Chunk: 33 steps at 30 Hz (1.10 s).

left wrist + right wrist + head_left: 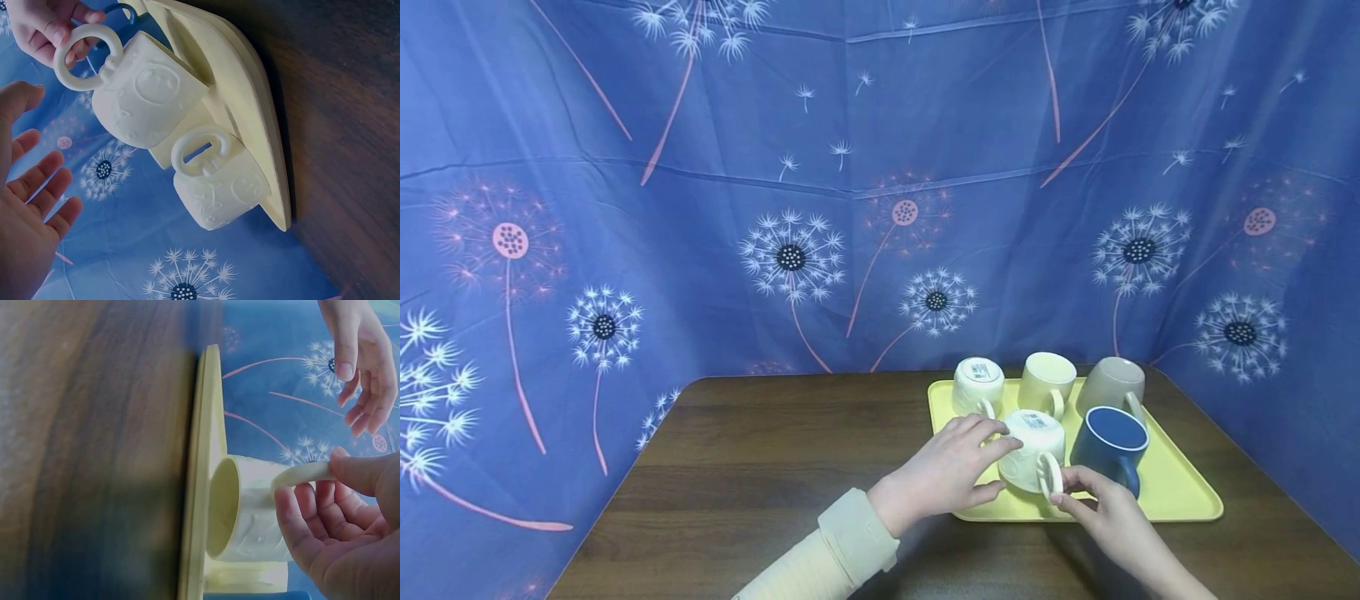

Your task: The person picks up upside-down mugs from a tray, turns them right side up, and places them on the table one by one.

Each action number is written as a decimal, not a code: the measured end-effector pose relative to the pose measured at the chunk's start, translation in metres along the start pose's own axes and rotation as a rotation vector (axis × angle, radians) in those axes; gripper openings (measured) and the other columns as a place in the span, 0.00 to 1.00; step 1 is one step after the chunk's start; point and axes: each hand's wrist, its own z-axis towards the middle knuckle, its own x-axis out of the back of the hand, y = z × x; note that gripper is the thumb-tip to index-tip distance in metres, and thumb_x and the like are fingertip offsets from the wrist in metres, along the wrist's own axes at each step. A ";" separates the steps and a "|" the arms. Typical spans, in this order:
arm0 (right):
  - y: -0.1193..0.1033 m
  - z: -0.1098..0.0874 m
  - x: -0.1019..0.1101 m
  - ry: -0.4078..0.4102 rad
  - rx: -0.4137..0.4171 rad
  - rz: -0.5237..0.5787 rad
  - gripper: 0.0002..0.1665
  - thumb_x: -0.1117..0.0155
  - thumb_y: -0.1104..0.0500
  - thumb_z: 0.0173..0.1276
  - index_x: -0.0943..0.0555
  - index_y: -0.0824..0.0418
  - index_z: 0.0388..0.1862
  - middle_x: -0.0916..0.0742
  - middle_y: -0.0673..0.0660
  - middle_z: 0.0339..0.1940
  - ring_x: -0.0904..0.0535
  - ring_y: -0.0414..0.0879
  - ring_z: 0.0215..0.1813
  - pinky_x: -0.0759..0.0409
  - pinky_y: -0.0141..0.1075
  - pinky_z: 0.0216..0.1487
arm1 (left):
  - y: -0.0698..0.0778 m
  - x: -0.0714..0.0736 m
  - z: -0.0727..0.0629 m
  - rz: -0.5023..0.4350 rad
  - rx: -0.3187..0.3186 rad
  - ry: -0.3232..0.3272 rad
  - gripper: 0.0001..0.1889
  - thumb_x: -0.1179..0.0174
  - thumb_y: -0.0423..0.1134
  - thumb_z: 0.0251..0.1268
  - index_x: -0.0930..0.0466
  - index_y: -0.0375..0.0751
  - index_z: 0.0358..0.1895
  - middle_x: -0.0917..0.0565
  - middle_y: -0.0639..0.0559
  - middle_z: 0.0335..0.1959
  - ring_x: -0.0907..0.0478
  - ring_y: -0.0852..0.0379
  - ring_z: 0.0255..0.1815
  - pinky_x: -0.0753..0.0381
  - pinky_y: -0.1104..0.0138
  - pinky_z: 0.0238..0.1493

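Observation:
A white mug (1024,471) with raised decoration is bottom-up at the front of the yellow tray (1172,492). My right hand (1105,510) pinches its ring-shaped handle (303,474) between thumb and fingers. Part of the mug's inside (224,506) shows in the right wrist view, with the rim tilted off the tray. To the mug's left is my left hand (942,467), its fingers spread and relaxed; the left wrist view shows a gap between this hand and the mug. A smaller white mug (220,187) is also bottom-up, behind the pinched one.
Beside the pinched mug, at its right, stands a dark blue mug (1108,446). A cream mug (1047,383) and a grey-beige mug (1108,387) occupy the tray's back. Brown wooden tabletop (760,458) extends to the left. Blue dandelion-print cloth (850,125) hangs behind and at the sides.

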 end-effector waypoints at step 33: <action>-0.034 0.032 0.039 -0.346 -0.025 0.377 0.17 0.55 0.65 0.74 0.31 0.80 0.52 0.17 0.51 0.39 0.20 0.38 0.38 0.20 0.34 0.39 | -0.017 0.037 0.008 -0.261 0.125 -0.047 0.29 0.37 0.52 0.58 0.30 0.48 0.62 0.25 0.55 0.56 0.31 0.60 0.59 0.31 0.67 0.60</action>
